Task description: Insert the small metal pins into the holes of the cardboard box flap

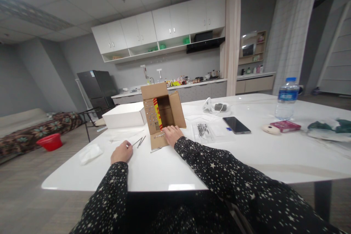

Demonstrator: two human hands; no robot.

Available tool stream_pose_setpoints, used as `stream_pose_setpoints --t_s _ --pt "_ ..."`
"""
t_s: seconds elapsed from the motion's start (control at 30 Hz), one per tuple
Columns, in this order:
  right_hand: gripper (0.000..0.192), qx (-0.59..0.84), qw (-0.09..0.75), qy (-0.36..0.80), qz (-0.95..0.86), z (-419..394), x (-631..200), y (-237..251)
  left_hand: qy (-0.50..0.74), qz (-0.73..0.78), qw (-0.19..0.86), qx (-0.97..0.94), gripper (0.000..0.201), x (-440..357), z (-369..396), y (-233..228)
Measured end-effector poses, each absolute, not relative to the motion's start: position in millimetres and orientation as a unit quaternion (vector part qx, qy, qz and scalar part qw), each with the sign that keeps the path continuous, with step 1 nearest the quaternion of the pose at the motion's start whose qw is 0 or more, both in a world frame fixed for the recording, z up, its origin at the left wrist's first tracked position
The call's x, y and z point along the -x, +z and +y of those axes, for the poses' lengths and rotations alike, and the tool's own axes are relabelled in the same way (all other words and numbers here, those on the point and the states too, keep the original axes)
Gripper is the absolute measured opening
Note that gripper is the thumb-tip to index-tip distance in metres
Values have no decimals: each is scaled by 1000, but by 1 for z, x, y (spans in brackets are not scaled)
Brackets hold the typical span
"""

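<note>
1. Left hand [121, 152] down on the table [175, 175], fingers curled shut around what looks like a thin metal rod or long nail [131, 144], tip poking out toward the box. Too small to say exactly which.
2. Right hand [172, 134] flat and mostly spread, palm down on the front flap [158, 140] of the small cardboard box [161, 111], pinning it to the table rather than gripping anything.
3. Box sits open on its side, mouth facing the camera, top flap up, right flap swung out. Left panel and bottom flap dotted with rows of small round marks, maybe holes or stud heads, hard to tell which.
4. Two more thin rods [140, 141] loose on the table between left hand and box, another [156, 149] just under the flap edge.
5. Handling guess: cardboard looks light and a bit floppy at the flaps, likely to skid on that glossy white top unless held down flat, like now. Rods look stiff, thin, probably pointy and prone to rolling, so best pinched mid-shaft or near the blunt end.
6. Nearby stuff: clear bag of more metal bits [203, 130] just right of the box, dark phone [236, 124] past it, white box [124, 115] behind on the left, crumpled tissue [90, 153] near the left edge, water bottle [286, 98] well off to the right.
</note>
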State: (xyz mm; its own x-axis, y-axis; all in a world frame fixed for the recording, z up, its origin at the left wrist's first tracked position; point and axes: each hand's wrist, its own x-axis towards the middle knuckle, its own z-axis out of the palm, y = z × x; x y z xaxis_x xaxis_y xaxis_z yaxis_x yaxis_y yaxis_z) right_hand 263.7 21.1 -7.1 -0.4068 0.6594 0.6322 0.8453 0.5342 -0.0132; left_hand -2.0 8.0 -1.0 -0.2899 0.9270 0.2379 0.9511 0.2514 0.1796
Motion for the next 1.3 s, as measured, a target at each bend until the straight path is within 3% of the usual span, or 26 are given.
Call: stream_pose_setpoints --t_s 0.33,0.63,1.3 --pt "40 439 304 -164 -830 18 -264 -4 -144 -790 47 595 25 2 7 -1" --pt "25 434 327 -172 -822 27 -262 -11 -139 -793 41 591 26 1 8 0" --pt "18 422 336 -173 -824 21 -265 -9 -141 -790 45 596 27 1 8 -1"
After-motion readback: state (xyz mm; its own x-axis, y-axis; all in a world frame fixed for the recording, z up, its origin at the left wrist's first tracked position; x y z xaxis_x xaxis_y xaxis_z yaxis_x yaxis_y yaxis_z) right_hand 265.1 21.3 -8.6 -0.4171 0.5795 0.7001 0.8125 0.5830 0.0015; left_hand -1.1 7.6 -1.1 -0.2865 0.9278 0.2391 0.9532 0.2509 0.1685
